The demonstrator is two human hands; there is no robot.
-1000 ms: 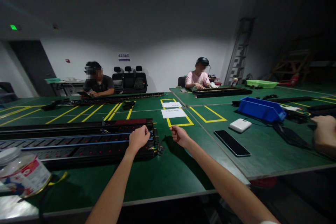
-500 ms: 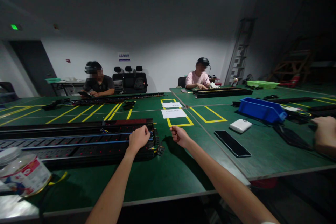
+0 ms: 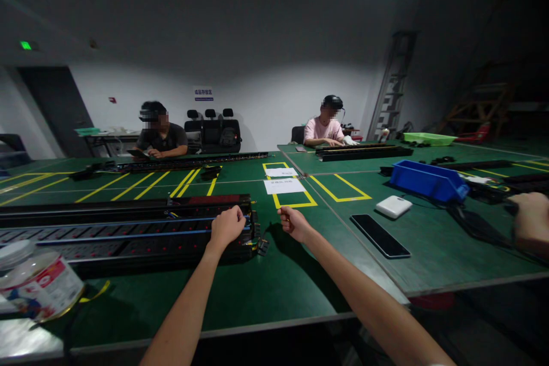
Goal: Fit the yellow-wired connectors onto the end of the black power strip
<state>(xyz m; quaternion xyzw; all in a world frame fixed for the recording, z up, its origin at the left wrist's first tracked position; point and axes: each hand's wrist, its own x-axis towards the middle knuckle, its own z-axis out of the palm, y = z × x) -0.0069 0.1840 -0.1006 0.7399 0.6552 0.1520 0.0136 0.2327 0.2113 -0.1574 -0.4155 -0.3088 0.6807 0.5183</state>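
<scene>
Long black strips with slots and red dots point(image 3: 141, 240), looking like power strips, lie side by side at the left, with blue lines running along them. Over their right end is my left hand point(image 3: 227, 226), fingers curled in and closed; what they grip, if anything, is hidden. Small black connectors point(image 3: 262, 246) with coloured wires stick out just beyond that end. To the right, above the bare green tabletop, my right hand point(image 3: 295, 224) is closed with thumb and fingers pinched together. Whatever is in that pinch is too small to make out.
A clear plastic jar point(image 3: 43, 286) tilts at the near left. On the right lie a black phone point(image 3: 380, 235), a white box point(image 3: 393, 206) and a blue bin point(image 3: 429, 180). Another person's hand point(image 3: 532, 220) is at the right edge. Two people sit across the green table point(image 3: 309, 291).
</scene>
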